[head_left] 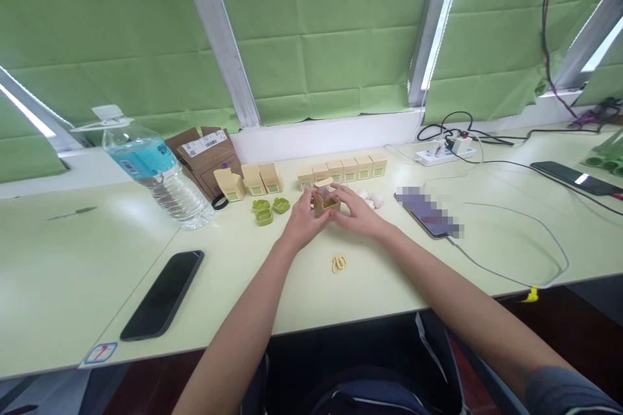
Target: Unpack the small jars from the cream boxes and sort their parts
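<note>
Both my hands meet over a small tan box (325, 202) with a green panel, its top flap open, at the middle of the pale green table (73, 259). My left hand (304, 220) pinches the box from its left side. My right hand (354, 209) covers its right side with curled fingers. Behind them a row of several matching closed boxes (349, 168) lines the far edge. Three more boxes (250, 181) stand to the left with flaps up. Small green cases (268, 209) lie left of my left hand. A yellowish loop-shaped piece (339, 264) lies nearer me.
A tipped water bottle (158, 172) and a cardboard carton (207, 157) sit at the back left. A black phone (163, 294) lies near the front left edge. A phone on a cable (428, 213) lies right of my hands. A power strip (445, 152) and another phone (574, 178) are at the right.
</note>
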Action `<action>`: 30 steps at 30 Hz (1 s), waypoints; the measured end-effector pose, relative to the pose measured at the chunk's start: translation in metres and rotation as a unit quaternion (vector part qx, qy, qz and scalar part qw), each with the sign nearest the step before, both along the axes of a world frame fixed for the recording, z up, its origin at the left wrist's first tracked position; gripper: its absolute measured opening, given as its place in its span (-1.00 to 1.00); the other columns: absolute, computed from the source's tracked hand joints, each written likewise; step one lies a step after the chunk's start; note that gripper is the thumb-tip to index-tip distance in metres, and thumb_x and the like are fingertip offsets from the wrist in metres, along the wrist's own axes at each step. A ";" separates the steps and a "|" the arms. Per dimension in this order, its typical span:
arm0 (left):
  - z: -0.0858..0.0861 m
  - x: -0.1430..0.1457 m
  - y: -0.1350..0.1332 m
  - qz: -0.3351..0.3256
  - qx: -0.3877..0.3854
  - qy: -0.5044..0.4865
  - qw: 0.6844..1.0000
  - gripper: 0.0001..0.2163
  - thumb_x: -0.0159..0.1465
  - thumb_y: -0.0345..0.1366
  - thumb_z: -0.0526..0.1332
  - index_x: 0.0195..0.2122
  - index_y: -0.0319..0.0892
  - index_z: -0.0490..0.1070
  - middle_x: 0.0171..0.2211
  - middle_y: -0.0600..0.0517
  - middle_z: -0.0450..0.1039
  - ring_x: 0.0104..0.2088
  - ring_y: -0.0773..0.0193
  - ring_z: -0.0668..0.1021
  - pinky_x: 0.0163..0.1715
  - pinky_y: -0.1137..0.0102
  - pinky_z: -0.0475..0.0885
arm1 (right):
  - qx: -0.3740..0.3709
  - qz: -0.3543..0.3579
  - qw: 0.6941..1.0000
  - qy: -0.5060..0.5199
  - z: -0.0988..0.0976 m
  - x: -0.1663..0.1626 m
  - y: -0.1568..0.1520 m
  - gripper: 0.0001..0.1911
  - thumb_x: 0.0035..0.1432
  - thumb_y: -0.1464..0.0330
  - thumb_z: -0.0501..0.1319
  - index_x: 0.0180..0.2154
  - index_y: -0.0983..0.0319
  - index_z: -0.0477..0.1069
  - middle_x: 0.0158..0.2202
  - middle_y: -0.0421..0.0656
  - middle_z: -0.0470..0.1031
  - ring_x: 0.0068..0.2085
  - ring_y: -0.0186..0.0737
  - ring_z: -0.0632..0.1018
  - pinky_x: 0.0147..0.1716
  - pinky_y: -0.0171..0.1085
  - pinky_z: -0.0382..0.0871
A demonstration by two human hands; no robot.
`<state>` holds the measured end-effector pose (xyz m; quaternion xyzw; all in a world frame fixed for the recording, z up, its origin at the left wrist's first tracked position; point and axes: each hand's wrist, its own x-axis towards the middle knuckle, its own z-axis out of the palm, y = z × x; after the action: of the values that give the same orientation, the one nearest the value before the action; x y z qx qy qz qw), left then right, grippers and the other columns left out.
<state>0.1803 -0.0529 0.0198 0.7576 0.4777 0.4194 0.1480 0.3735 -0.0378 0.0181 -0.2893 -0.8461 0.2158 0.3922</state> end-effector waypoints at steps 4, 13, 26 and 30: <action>0.000 0.000 0.000 0.001 0.012 0.005 1.000 -0.65 0.20 -0.17 0.30 -0.04 -0.10 0.27 -0.11 -0.02 0.47 -0.17 0.20 0.52 -0.16 0.29 0.43 | -0.002 -0.011 0.999 -0.034 0.000 -0.001 -0.001 -0.76 0.32 0.28 0.11 -0.01 0.10 0.41 0.20 -0.03 0.36 0.44 0.04 0.04 0.27 0.18 0.21; 0.001 0.002 0.000 -0.009 0.064 0.013 0.998 -0.71 0.24 -0.18 0.28 -0.05 -0.09 0.31 -0.07 -0.01 0.50 -0.13 0.19 0.54 -0.08 0.27 0.42 | 0.014 -0.037 0.999 -0.010 0.005 -0.003 -0.003 -0.74 0.34 0.34 0.05 -0.02 0.08 0.43 0.08 -0.07 0.44 0.37 0.03 0.17 0.18 0.11 0.31; 0.006 0.005 -0.006 -0.044 0.136 0.130 0.981 -0.73 0.28 -0.38 0.20 0.00 -0.08 0.32 -0.01 -0.04 0.50 0.02 0.11 0.53 -0.04 0.22 0.41 | 0.045 -0.125 0.990 -0.045 0.001 -0.003 -0.001 -0.82 0.27 0.37 0.14 -0.25 0.17 0.53 0.05 0.01 0.45 0.19 0.05 0.44 -0.05 -0.06 0.50; 0.007 0.005 -0.007 -0.043 0.161 0.174 0.971 -0.70 0.28 -0.41 0.19 0.04 -0.06 0.31 0.08 -0.06 0.47 0.12 0.08 0.49 0.02 0.17 0.39 | 0.063 -0.157 0.983 -0.069 0.003 -0.003 -0.002 -0.88 0.23 0.38 0.20 -0.33 0.17 0.51 0.07 -0.01 0.48 0.23 0.06 0.41 -0.04 -0.03 0.51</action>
<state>0.1855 -0.0597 0.0272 0.8528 0.3894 0.3454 -0.0432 0.3705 -0.0394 0.0209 -0.4076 -0.8271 0.0778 0.3792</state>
